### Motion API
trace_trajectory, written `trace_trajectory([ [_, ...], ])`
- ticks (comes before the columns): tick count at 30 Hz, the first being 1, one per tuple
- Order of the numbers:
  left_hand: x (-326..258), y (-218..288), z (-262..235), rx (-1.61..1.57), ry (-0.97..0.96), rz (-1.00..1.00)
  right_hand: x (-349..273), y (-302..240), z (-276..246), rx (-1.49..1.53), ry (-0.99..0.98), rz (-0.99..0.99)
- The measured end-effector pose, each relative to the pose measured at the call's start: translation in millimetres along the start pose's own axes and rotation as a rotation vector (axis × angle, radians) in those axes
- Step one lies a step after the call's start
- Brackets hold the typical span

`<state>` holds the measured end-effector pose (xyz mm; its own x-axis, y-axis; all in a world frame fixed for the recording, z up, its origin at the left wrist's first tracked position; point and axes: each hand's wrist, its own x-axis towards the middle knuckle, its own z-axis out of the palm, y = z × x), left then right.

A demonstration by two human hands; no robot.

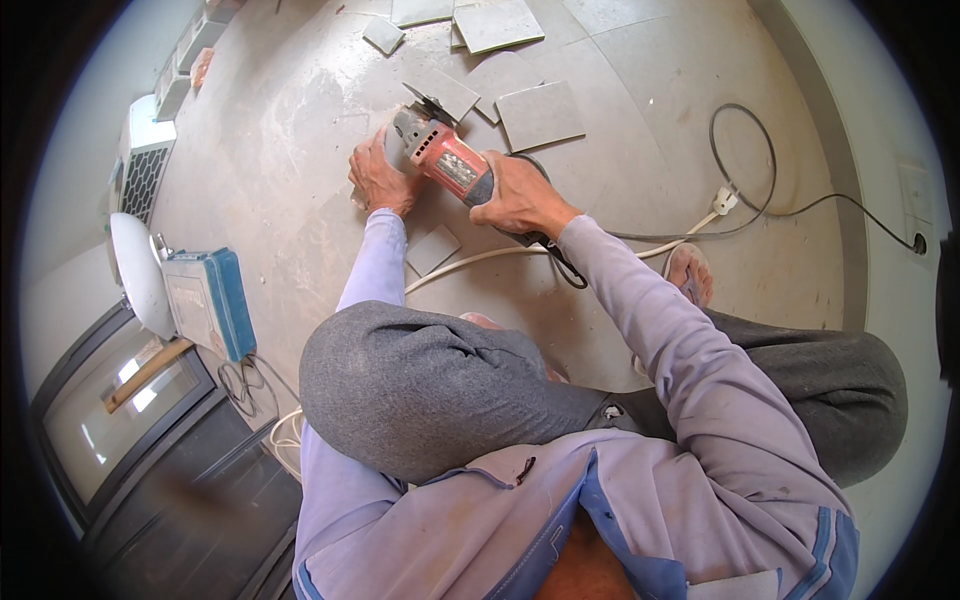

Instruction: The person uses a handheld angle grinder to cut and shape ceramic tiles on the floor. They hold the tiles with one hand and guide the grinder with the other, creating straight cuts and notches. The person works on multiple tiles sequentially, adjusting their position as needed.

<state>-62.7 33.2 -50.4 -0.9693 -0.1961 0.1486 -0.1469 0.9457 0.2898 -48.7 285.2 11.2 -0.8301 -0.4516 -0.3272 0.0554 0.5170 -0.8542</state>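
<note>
My right hand [522, 196] is wrapped around the rear body of a red and grey angle grinder [450, 165]. The grinder's head points up and left, with a dark cutting disc [428, 103] at its far end. Close by the head, my left hand [383, 178] is closed with bent fingers against a pale grey piece [397, 150], mostly hidden between the hand and the tool. Just beyond the disc lie cut grey floor tiles [541, 115], some overlapping. A small square tile [433, 250] rests on the floor below the grinder.
A white cable [480, 258] and a black cord [772, 160] meet at a white plug connector [724, 201] on the right; the black cord reaches a wall socket [918, 243]. At left stand a blue-edged box [230, 305], a white rounded object [138, 275] and a dark-framed glass panel [130, 395]. My bare foot [690, 272] is near the cable.
</note>
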Motion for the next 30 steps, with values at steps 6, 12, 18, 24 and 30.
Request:
trace_trajectory([
  [6,-0.6,1.4,-1.4,-0.002,-0.022,-0.014,-5.6,-2.8,-4.0,0.004,0.001,0.007],
  [12,-0.8,3.6,-2.8,-0.007,-0.003,0.009,-8.8,-1.0,-5.0,-0.006,-0.003,0.008],
  [18,-0.9,4.6,-4.6,-0.007,-0.008,0.002,-11.0,2.3,-4.5,0.001,-0.001,-0.01],
  [24,-1.6,5.9,-5.7,-0.021,-0.008,0.001,-14.9,8.2,-2.0,0.017,0.012,-0.002],
  [30,-0.7,7.4,-8.6,-0.02,-0.017,-0.001,-19.5,5.8,-6.3,0.029,-0.009,0.003],
])
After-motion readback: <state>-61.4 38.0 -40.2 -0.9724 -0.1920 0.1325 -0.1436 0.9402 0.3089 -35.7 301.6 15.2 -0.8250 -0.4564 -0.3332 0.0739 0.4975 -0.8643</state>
